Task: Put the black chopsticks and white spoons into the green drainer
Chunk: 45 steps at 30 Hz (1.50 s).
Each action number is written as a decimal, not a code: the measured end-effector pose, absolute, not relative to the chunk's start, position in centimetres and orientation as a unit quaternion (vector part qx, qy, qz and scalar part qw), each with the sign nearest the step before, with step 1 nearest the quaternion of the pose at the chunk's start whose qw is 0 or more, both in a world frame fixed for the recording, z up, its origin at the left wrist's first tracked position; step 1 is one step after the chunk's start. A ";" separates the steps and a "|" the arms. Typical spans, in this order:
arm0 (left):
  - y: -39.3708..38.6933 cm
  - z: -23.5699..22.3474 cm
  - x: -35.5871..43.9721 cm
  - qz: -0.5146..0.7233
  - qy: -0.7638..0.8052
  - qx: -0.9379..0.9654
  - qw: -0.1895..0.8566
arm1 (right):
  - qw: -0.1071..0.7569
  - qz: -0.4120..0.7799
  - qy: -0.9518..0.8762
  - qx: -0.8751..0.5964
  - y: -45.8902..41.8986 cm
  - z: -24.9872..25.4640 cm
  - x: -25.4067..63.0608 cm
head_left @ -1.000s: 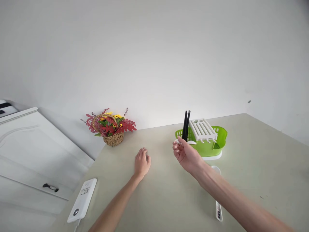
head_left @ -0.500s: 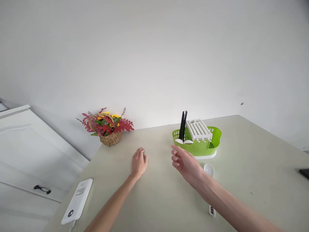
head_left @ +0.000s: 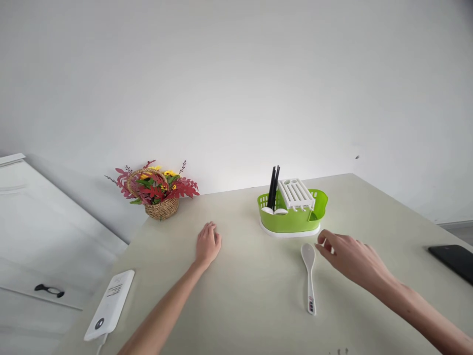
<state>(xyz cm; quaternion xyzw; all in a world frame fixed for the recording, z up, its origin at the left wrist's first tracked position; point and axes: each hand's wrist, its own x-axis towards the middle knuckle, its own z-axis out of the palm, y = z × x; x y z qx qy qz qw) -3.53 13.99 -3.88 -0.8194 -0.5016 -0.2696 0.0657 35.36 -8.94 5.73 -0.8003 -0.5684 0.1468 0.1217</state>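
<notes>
A white spoon [head_left: 310,278] with a patterned handle end lies on the table, its bowl toward the green drainer basket [head_left: 290,225]. Just right of that bowl hovers my right hand [head_left: 349,256], thumb and index finger apart, holding nothing. My left hand [head_left: 208,244] rests on the tabletop to the left, fingers loosely bent, thumb apart, with no object showing in it. Black chopsticks [head_left: 273,190] stand in the basket's left part. Two white spoon bowls [head_left: 281,212] show at its front rim. A white slotted rack [head_left: 296,194] with hooks sits across the basket.
At the back left stands a wicker basket [head_left: 161,209] of red and yellow flowers. A white device [head_left: 111,305] with a cable lies near the left edge, by a white cabinet [head_left: 44,246]. A black phone [head_left: 454,260] lies at the right. Behind rises a wall [head_left: 236,98].
My right hand has swung right, from in front of the basket to beside the spoon, uncovering the spoon. My left hand stays on the table. The view has turned slightly right.
</notes>
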 end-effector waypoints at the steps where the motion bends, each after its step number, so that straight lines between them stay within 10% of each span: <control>1: 14.0 -3.8 -3.5 -0.268 -0.502 -0.820 0.063 | 0.118 0.142 -0.557 -0.810 -9.1 5.3 36.1; 14: 14.1 -3.8 -3.5 -0.257 -0.499 -0.823 0.086 | 0.216 0.342 -0.548 -0.732 -6.7 0.3 33.3; 26: 14.0 -3.8 -3.6 -0.263 -0.498 -0.822 0.083 | 0.358 0.424 -0.589 -0.587 -6.2 7.7 28.3; 37: 13.9 -3.7 -3.8 -0.265 -0.495 -0.823 0.084 | 0.540 0.008 -0.546 -0.640 -4.0 21.0 30.5; 45: 13.9 -4.0 -3.9 -0.266 -0.496 -0.822 0.084 | 0.384 -0.135 -0.573 -0.712 0.5 20.1 30.5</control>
